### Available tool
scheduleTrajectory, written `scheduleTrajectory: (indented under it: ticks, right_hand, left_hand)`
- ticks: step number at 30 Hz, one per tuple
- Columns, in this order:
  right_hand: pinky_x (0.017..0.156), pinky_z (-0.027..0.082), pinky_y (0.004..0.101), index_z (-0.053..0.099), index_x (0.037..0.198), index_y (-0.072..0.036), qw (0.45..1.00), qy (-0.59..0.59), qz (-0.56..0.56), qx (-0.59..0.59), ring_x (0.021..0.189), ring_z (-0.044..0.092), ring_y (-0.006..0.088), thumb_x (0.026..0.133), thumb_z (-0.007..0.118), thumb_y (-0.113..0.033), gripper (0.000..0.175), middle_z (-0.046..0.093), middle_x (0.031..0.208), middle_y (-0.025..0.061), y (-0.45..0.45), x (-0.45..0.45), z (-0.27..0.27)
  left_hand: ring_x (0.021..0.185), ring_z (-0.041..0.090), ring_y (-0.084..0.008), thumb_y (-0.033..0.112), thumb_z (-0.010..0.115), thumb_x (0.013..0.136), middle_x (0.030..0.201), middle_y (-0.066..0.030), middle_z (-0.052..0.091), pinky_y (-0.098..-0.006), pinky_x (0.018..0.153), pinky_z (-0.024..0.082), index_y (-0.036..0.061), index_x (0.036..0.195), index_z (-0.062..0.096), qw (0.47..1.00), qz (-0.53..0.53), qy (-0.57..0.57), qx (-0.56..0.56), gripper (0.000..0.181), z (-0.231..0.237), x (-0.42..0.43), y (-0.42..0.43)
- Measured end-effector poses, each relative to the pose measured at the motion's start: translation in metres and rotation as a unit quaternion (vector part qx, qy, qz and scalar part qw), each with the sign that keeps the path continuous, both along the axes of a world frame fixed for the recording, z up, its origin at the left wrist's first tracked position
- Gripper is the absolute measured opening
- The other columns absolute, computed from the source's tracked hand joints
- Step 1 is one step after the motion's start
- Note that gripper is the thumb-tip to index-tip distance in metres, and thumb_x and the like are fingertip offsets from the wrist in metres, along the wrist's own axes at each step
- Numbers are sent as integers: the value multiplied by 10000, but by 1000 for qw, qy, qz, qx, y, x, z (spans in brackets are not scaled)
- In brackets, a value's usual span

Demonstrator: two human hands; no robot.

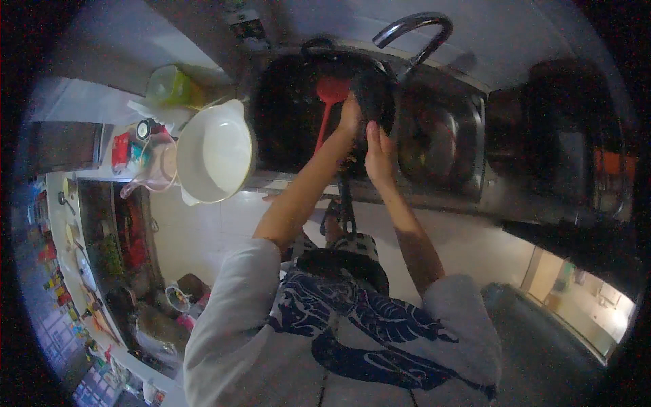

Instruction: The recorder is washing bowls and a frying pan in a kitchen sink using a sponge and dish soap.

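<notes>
Both of my hands are at the sink, around a dark round object (374, 96), perhaps a pan or lid, whose outline is partly lost in shadow. On its left side is my left hand (351, 113), with the fingertips hidden. My right hand (379, 150) lies against its lower edge, thumb upward. A red spatula (333, 90) rests head up just left of my left hand, its handle slanting down beneath my forearm. Below my hands a black handle (347, 203) sticks out over the counter's front edge; what it belongs to is unclear.
A chrome faucet (419, 23) arches above the sink. To the right is a steel basin (442, 137). A white two-handled pot (216, 150) stands at the left, beside a pink transparent jug (160, 165) and a green container (168, 86). Shelves with many items line the far left.
</notes>
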State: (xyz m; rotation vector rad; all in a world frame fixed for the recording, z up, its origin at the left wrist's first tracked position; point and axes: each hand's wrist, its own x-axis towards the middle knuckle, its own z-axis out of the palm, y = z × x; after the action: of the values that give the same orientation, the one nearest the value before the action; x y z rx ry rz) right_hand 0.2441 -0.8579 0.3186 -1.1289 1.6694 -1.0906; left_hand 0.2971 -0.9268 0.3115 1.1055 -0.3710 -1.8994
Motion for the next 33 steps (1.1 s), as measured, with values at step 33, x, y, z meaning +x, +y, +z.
scheduleTrajectory:
  ticks: [33]
  right_hand:
    - [902,162,327,296,1139,-34,995,-47,23,90,1093,244,261,747,236,-517,625,288,1168,157,-23,12,27]
  left_hand:
    - [770,429,-136,355,358,784,870,-40,477,-262,697,352,55,990,431,983,11,-15,-184,371,7,7,-16]
